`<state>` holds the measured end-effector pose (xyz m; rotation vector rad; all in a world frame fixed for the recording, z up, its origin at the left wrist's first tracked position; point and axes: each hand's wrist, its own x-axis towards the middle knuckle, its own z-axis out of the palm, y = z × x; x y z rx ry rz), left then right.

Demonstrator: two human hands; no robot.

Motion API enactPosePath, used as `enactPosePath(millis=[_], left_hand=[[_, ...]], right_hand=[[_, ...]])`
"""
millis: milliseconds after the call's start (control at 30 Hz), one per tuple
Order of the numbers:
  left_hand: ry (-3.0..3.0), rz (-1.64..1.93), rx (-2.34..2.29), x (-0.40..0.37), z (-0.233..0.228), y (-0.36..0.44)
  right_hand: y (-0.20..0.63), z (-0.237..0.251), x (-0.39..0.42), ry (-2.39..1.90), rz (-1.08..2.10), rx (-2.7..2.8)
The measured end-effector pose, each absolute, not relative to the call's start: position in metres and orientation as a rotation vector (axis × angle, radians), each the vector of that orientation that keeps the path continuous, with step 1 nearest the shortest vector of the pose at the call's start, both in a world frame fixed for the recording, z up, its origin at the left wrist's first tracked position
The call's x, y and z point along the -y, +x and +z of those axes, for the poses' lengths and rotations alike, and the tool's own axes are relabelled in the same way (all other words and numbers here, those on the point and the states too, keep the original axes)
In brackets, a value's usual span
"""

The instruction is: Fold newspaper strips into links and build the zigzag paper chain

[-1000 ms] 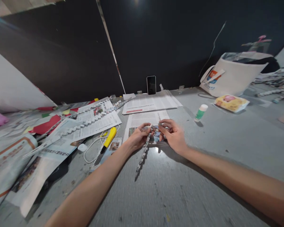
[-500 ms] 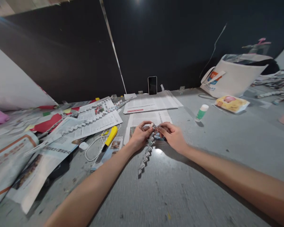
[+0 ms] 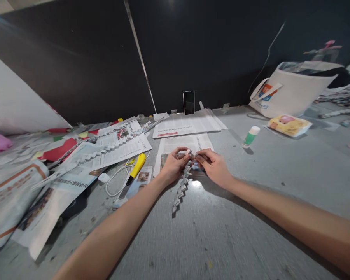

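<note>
A zigzag chain of folded newspaper (image 3: 180, 189) hangs down toward me from between my two hands. My left hand (image 3: 175, 165) is closed on its upper end, thumb and fingers pinching it. Close beside it, my right hand (image 3: 211, 165) has its fingertips pinched together at the same end of the chain. Whether a separate small piece is between the right fingertips is too small to tell. Beneath the hands lies a sheet of newspaper (image 3: 166, 147), partly covered by them.
A yellow utility knife (image 3: 138, 165) and a white cord lie left, near loose newspapers and more folded chains (image 3: 105, 149). A phone (image 3: 189, 102) stands behind a newspaper stack (image 3: 189, 125). Rightward are a glue stick (image 3: 251, 137), a tissue pack (image 3: 290, 125) and a white bag (image 3: 293, 91).
The view has shifted slightly. Both hands stay at the chain's upper end, with only small finger movement.
</note>
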<state>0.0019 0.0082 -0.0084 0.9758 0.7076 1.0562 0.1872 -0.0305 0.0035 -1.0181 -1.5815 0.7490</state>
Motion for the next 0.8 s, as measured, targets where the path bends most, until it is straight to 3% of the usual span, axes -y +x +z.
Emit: enactPosePath(millis=[800], left_hand=[[1.212, 1.081, -0.735, -0.0066, -0.0124, 0.0024]], right_hand=[[0.1876, -0.0046, 0.0263, -1.109, 0.626, 1.661]])
